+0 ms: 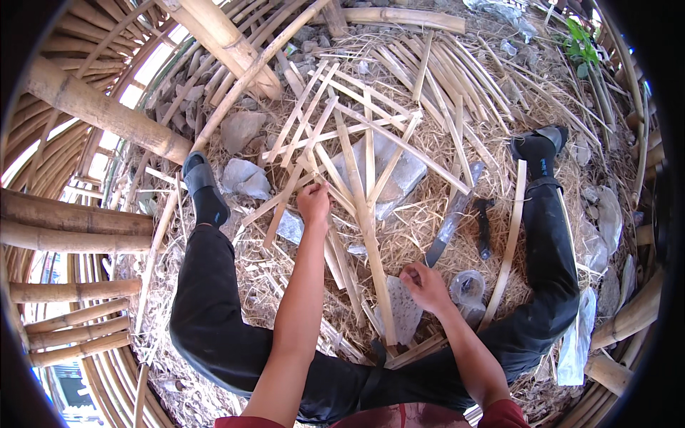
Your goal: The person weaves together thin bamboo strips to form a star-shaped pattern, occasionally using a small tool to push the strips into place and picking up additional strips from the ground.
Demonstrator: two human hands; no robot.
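Pale split-bamboo strips, loosely crossed, could spring apart: my left fingers pinch one, right fingers press another's end.

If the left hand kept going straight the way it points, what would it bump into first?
Probably the crossed bamboo strips the left hand already touches; beyond them lies the grey flat stone. Depth is hard to judge.
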